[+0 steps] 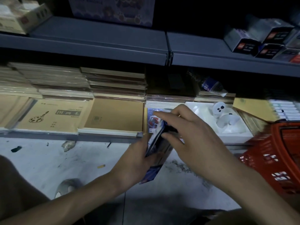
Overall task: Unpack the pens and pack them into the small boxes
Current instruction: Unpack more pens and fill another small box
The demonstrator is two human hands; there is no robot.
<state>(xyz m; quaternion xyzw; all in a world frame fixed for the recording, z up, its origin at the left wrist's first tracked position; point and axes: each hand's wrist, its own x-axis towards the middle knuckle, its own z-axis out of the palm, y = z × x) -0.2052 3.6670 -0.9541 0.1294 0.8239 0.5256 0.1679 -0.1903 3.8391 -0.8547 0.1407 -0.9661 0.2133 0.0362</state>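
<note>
My left hand grips a small blue and white printed box from its left side, just in front of the low shelf edge. The box's lid stands open. My right hand reaches over the box top, fingers curled on dark contents at the opening that look like pens. A blue lower part of the box shows below my left hand. The view is blurred, so the contents are hard to make out.
Stacks of brown notebooks fill the low shelf to the left. A white foam tray with a white figure sits right of my hands. A red plastic basket stands on the floor at right. Small dark boxes rest on the upper shelf.
</note>
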